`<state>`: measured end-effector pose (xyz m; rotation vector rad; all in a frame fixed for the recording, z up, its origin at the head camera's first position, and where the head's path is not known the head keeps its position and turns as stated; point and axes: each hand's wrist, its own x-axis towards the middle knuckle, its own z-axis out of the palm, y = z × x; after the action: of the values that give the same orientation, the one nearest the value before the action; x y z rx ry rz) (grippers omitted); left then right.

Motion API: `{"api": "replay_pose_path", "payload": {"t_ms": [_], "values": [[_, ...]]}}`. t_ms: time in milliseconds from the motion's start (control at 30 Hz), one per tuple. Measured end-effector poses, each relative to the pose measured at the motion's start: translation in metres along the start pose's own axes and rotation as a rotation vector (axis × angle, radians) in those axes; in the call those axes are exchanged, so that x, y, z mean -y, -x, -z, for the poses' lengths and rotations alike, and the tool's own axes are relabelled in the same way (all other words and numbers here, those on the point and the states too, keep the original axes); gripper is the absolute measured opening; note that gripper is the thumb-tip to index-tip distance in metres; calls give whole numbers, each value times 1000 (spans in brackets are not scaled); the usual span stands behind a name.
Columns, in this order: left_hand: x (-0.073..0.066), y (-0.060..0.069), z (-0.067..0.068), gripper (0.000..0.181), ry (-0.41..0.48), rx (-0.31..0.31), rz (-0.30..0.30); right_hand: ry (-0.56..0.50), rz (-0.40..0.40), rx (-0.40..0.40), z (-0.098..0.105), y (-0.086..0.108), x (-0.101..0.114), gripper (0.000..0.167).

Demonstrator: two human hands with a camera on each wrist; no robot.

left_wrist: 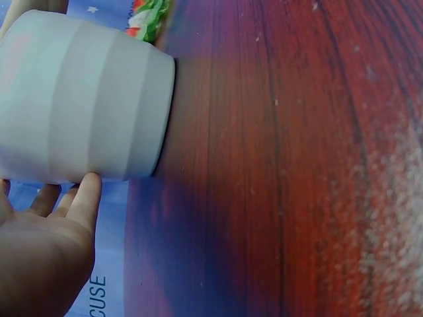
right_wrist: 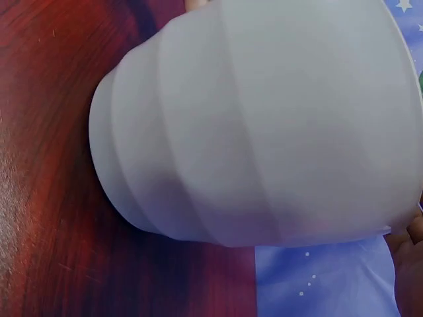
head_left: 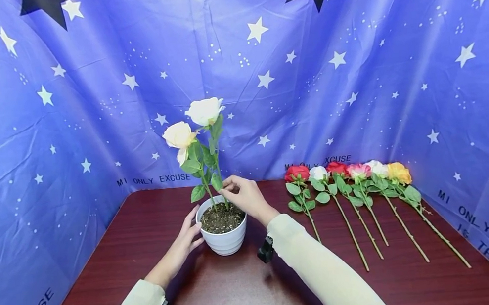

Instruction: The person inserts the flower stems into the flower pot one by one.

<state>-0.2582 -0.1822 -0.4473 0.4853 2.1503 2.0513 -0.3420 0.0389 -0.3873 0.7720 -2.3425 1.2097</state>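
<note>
A white ribbed flower pot (head_left: 225,240) filled with dark soil (head_left: 221,220) stands on the table. Two artificial roses rise from the soil: a cream rose (head_left: 179,135) at left, leaning left, and a taller white rose (head_left: 204,112) behind it. My right hand (head_left: 249,200) pinches the white rose's stem low down, just above the pot's rim. Against the pot's left side rests my left hand (head_left: 183,244), its fingers extended and the fingertips touching the wall, as the left wrist view also shows. The right wrist view is mostly filled by the pot (right_wrist: 264,125).
Several artificial roses lie in a row on the right of the dark red wooden table (head_left: 145,232), among them a red rose (head_left: 297,173) and a yellow rose (head_left: 399,173). A blue star-patterned cloth (head_left: 224,40) hangs behind and at both sides.
</note>
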Motion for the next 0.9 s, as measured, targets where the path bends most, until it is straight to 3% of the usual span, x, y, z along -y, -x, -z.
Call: {"api": "replay_pose_path", "payload": {"t_ms": [667,900], "values": [[-2,0,-1,63,5,7,-12,-29,-41,44,8,-2,12,14],[-1,1,-1,63,5,4,-11,-40,-53,66,12,2,6,15]]}}
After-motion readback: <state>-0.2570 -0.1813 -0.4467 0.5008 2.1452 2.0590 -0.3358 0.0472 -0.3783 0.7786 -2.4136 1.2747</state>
